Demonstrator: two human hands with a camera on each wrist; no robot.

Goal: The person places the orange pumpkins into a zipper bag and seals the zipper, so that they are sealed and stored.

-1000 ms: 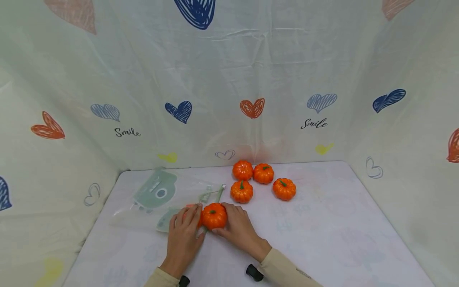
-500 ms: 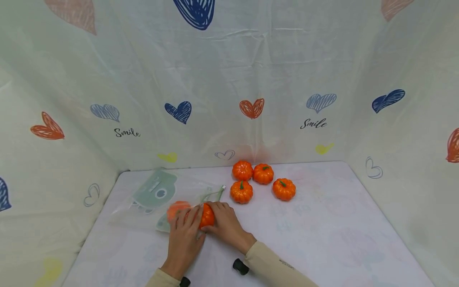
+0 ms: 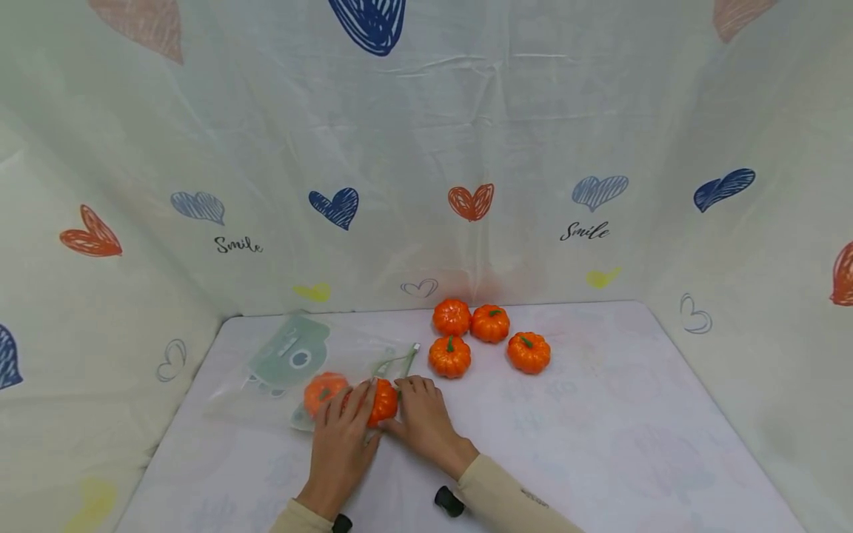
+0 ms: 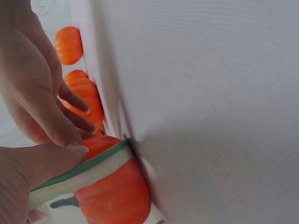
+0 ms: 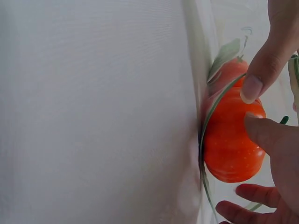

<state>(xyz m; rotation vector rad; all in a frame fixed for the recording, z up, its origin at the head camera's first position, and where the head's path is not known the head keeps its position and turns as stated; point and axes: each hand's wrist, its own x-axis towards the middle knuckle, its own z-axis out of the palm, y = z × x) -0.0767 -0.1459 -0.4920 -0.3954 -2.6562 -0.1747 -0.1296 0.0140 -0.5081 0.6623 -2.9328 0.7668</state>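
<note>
The fingers (image 3: 415, 385) of the right hand (image 3: 426, 422) curl round the near right side of an orange toy pumpkin (image 3: 383, 401) and press it leftward, thumb low and fingertips over its crown; the right wrist view shows that pumpkin (image 5: 232, 140) sitting right at a thin green rim, half across it. The left hand (image 3: 341, 444) lies just beside it, its fingers (image 3: 352, 406) pinching the green-edged lip of a clear plastic bag (image 3: 293, 370); in the left wrist view the thumb (image 4: 44, 163) presses down on that green band (image 4: 88, 168) with the pumpkin directly beneath it. So both hands are occupied: right holding the pumpkin, left holding the bag's mouth.

The relation that matters is this: the bag lies flat on the table (image 3: 600, 444), its long axis running from the mouth at the hands away to the left and back. The pumpkin lies to the left of the right fingers and right of the bag's body, at the opening, so the way in is leftward. A second pumpkin (image 3: 324, 391) sits already inside the bag, just beyond the left fingertips and touching or nearly touching the one at the mouth.

Further out, four more pumpkins (image 3: 489, 323) stand in a loose cluster behind and to the right, well apart from the bag and nearer the right hand. A heart-printed cloth backdrop (image 3: 466, 148) closes off the back and sides.
</note>
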